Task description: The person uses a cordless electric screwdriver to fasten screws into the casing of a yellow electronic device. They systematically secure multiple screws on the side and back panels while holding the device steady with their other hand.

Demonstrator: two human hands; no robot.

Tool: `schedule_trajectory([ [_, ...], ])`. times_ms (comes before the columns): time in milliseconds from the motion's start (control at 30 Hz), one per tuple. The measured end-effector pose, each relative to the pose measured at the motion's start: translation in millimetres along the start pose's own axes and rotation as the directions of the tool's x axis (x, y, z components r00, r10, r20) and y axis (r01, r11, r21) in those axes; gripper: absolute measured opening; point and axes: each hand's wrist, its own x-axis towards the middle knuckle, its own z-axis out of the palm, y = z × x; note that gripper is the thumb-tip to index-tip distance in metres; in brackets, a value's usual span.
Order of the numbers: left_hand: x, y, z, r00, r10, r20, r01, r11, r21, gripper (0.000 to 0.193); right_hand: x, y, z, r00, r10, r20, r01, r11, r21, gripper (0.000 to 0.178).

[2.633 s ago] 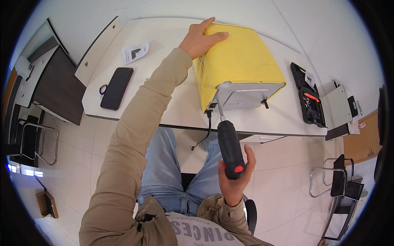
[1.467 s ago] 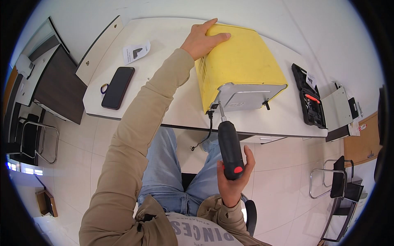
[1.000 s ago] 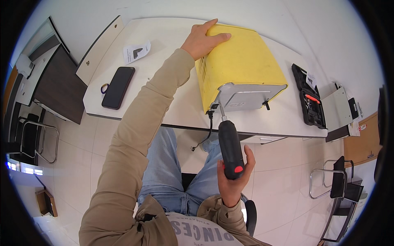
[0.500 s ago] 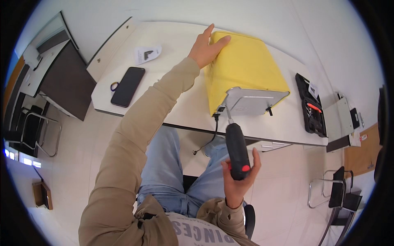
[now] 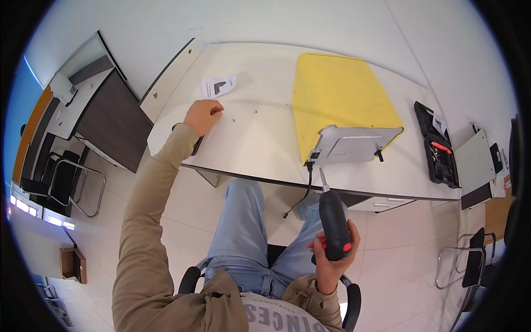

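My right hand [image 5: 336, 252] grips a black cordless screwdriver [image 5: 334, 221] with red accents. Its bit points up toward the yellow boxy appliance [image 5: 345, 94], a little short of the grey end panel [image 5: 354, 145]. A black power cord [image 5: 308, 182] is plugged into that panel's lower left corner and hangs over the desk edge. Out to the left, my left hand [image 5: 203, 116] is over the desk with its fingers curled; what they hold, if anything, is hidden. Beneath that wrist, a black phone [image 5: 197, 145] shows only partly. Two tiny dark pieces, probably screws [image 5: 256, 112], lie to its right.
A printed paper slip [image 5: 218, 86] lies beyond my left hand on the white desk [image 5: 260, 144]. At the desk's right end, an opened black tool case [image 5: 440, 157] holds bits and a red-orange item. Chairs [image 5: 467, 257] stand on both sides of the room.
My left hand has left the top of the yellow appliance and moved left, over by the phone. The screwdriver in my right hand has drawn back from the end panel. The view has shifted.
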Motion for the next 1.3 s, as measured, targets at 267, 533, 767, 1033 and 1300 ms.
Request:
schedule_trajectory([
  [267, -10.1, 38.3, 23.4, 0.982, 0.19, 0.005, -0.185, 0.95, 0.252, 0.009, -7.8, 0.4, -6.6, 1.0, 0.025, 0.012, -0.024, 1.0, -0.014, 0.077],
  [533, -13.5, 42.4, 31.3, 0.955, 0.257, -0.146, -0.201, 0.927, 0.315, 0.004, -6.5, 6.9, -10.2, 0.996, -0.073, 0.052, 0.075, 0.996, -0.05, 0.077],
  [767, -41.0, 101.5, 30.0, 0.994, -0.111, -0.005, 0.08, 0.742, -0.666, 0.006, -8.3, 5.9, -16.0, 0.993, -0.102, 0.063, 0.106, 0.991, -0.078, 0.077],
  [1033, -108.2, 186.5, 57.6, 0.901, 0.064, 0.428, 0.429, -0.278, -0.86, 0.013, -11.8, 2.1, -17.4, 0.977, -0.178, 0.119, 0.188, 0.979, -0.083, 0.079],
  [1300, -105.9, 212.9, 75.8, 0.864, 0.155, 0.48, 0.494, -0.445, -0.747, 0.015, -19.3, -3.1, -26.8, 0.98, -0.171, 0.103, 0.179, 0.981, -0.078, 0.083],
])
